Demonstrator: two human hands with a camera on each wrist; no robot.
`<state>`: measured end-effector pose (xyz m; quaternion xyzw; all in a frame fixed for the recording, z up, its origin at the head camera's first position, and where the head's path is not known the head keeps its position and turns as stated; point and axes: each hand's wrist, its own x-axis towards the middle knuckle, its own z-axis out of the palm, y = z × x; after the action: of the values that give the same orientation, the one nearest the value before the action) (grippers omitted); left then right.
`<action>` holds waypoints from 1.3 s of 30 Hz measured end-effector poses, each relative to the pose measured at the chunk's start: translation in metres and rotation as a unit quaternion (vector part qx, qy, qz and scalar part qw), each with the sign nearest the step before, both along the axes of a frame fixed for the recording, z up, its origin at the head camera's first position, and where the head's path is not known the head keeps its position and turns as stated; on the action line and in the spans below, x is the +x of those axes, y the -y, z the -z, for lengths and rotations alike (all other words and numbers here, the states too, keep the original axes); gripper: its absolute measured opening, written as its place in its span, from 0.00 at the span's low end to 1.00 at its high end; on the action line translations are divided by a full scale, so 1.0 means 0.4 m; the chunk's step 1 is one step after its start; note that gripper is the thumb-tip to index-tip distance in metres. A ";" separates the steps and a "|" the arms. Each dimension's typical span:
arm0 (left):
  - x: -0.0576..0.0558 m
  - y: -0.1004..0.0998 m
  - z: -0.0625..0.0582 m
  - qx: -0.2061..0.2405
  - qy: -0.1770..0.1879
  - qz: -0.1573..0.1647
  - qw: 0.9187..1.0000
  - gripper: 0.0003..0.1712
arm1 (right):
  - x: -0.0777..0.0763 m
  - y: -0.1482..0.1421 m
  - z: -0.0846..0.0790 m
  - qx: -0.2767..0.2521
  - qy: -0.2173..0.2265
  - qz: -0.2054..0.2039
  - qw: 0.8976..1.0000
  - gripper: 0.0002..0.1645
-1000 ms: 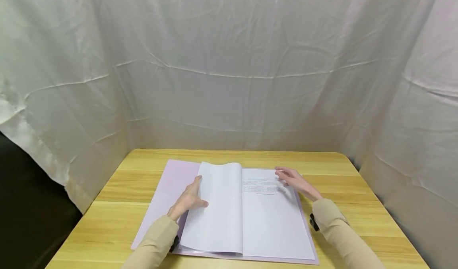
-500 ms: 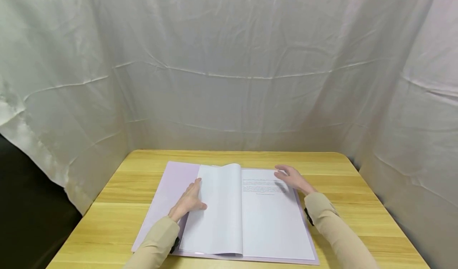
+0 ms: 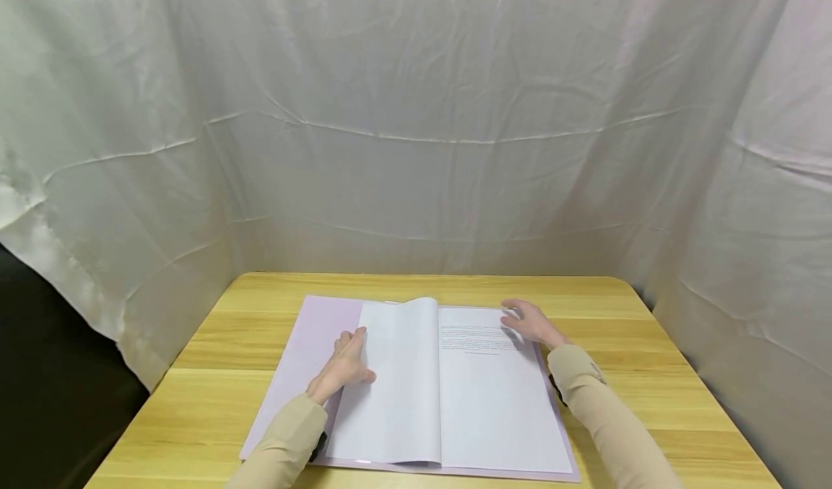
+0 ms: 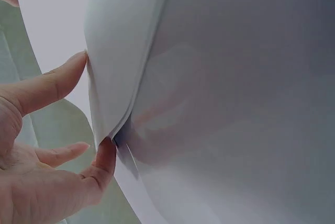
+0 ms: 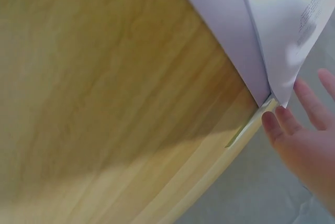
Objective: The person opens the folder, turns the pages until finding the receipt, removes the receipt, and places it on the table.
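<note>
Ideally, left hand (image 3: 342,364) and right hand (image 3: 533,325) spread, I'm separating one printed page (image 3: 490,406) at its tip nearest the worktop (image 3: 630,337)'s far-right corner.

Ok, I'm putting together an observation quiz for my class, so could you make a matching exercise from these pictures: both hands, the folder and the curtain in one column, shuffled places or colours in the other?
Column one:
1. left hand
2. right hand
3. folder
4. curtain

Column two:
A. at the far right corner of the printed page
B. pale grey, hanging behind the table
C. at the outer edge of the blank page
D. lilac, lying open

Right pairs: 1-C, 2-A, 3-D, 4-B
</note>
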<state>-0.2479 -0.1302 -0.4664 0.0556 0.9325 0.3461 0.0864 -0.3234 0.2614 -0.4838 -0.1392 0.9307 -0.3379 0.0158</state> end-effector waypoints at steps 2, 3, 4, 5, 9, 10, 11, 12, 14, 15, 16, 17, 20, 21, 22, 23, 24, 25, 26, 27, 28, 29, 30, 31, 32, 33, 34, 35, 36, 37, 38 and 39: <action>0.001 0.000 0.000 -0.001 -0.004 0.000 1.000 0.56 | -0.002 0.000 0.004 0.007 -0.011 -0.002 1.000 0.27; 0.001 -0.001 0.001 -0.002 -0.005 0.001 1.000 0.56 | -0.004 -0.001 0.006 0.010 -0.015 -0.003 1.000 0.27; 0.002 -0.001 0.001 -0.003 -0.006 0.001 1.000 0.56 | -0.004 -0.001 0.007 0.015 -0.021 -0.003 1.000 0.27; 0.002 -0.001 0.001 -0.003 -0.008 0.001 1.000 0.56 | -0.005 -0.001 0.008 0.017 -0.023 -0.003 1.000 0.27; 0.004 -0.003 0.001 -0.009 -0.016 0.000 1.000 0.56 | -0.006 -0.002 0.009 0.015 -0.030 -0.001 0.999 0.27; 0.004 -0.004 0.001 -0.011 -0.018 0.000 1.000 0.56 | -0.007 -0.002 0.008 0.015 -0.034 -0.001 0.999 0.27; 0.004 -0.004 0.000 -0.012 -0.021 0.000 1.000 0.56 | -0.008 -0.002 0.008 0.009 -0.033 0.004 0.999 0.27; 0.003 -0.005 0.000 -0.016 -0.023 0.000 1.000 0.55 | -0.009 -0.003 0.007 0.007 -0.033 0.009 0.999 0.27; 0.002 -0.006 0.001 -0.020 -0.027 0.001 0.999 0.55 | -0.012 -0.005 0.007 0.004 -0.031 0.023 0.999 0.28; 0.001 -0.006 0.001 -0.023 -0.028 0.001 0.999 0.55 | -0.013 -0.006 0.006 0.000 -0.027 0.032 0.999 0.29; 0.001 -0.006 0.001 -0.026 -0.031 0.002 0.999 0.55 | -0.014 -0.007 0.006 0.000 -0.026 0.040 0.999 0.29; 0.001 -0.006 0.002 -0.028 -0.032 0.003 0.999 0.55 | -0.016 -0.007 0.006 -0.003 -0.022 0.049 0.999 0.30; 0.000 -0.006 0.003 -0.036 -0.035 0.003 0.999 0.55 | -0.020 -0.008 0.007 -0.009 -0.014 0.074 0.997 0.30; 0.000 -0.006 0.004 -0.037 -0.036 0.004 0.999 0.55 | -0.020 -0.008 0.008 -0.010 -0.013 0.081 0.997 0.30; -0.001 -0.006 0.004 -0.038 -0.036 0.004 0.999 0.55 | -0.021 -0.008 0.009 -0.010 -0.012 0.087 0.996 0.30; -0.001 -0.006 0.005 -0.038 -0.036 0.004 0.999 0.55 | -0.022 -0.008 0.009 -0.015 -0.009 0.096 0.995 0.29; -0.001 -0.006 0.005 -0.038 -0.035 0.004 0.999 0.55 | -0.023 -0.008 0.009 -0.019 -0.006 0.105 0.994 0.29; -0.001 -0.005 0.005 -0.037 -0.034 0.004 0.999 0.55 | -0.023 -0.008 0.009 -0.022 -0.003 0.115 0.993 0.28; 0.000 -0.005 0.006 -0.036 -0.033 0.005 0.999 0.55 | -0.023 -0.009 0.009 -0.024 -0.002 0.124 0.992 0.27; 0.000 -0.005 0.006 -0.035 -0.032 0.005 0.999 0.55 | -0.024 -0.010 0.009 -0.022 -0.004 0.132 0.991 0.26; 0.000 -0.005 0.006 -0.034 -0.030 0.005 0.999 0.55 | -0.024 -0.010 0.008 -0.022 -0.006 0.140 0.990 0.25; 0.001 -0.004 0.005 -0.033 -0.028 0.005 0.999 0.55 | -0.024 -0.010 0.007 -0.023 -0.009 0.147 0.989 0.24; 0.001 -0.004 0.005 -0.032 -0.027 0.005 0.999 0.55 | -0.023 -0.009 0.005 -0.020 -0.014 0.151 0.988 0.23; 0.001 -0.004 0.005 -0.032 -0.027 0.005 0.999 0.55 | -0.023 -0.009 0.004 -0.017 -0.019 0.155 0.988 0.21; 0.001 -0.003 0.005 -0.032 -0.026 0.005 0.999 0.55 | -0.023 -0.009 0.002 -0.012 -0.024 0.158 0.987 0.20; 0.001 -0.003 0.005 -0.032 -0.026 0.006 0.999 0.55 | -0.021 -0.009 0.000 -0.008 -0.028 0.160 0.987 0.19; 0.001 -0.003 0.005 -0.032 -0.025 0.006 0.999 0.55 | -0.020 -0.009 -0.001 -0.004 -0.031 0.162 0.986 0.18; 0.001 -0.003 0.005 -0.032 -0.025 0.007 0.999 0.55 | -0.019 -0.009 -0.002 0.001 -0.034 0.164 0.986 0.17; 0.001 -0.002 0.005 -0.031 -0.025 0.007 0.999 0.55 | -0.019 -0.009 -0.003 0.007 -0.037 0.166 0.985 0.17; 0.001 -0.002 0.006 -0.030 -0.024 0.008 0.999 0.55 | -0.019 -0.011 -0.003 0.013 -0.039 0.167 0.985 0.16; 0.001 -0.002 0.006 -0.030 -0.024 0.008 0.999 0.55 | -0.019 -0.011 -0.003 0.019 -0.042 0.167 0.985 0.16; 0.001 -0.002 0.007 -0.029 -0.024 0.009 0.999 0.55 | -0.019 -0.011 -0.002 0.024 -0.044 0.166 0.985 0.16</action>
<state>-0.2476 -0.1295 -0.4691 0.0697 0.9434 0.3168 0.0684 -0.3310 0.2659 -0.4830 0.0028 0.9484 -0.3071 -0.0787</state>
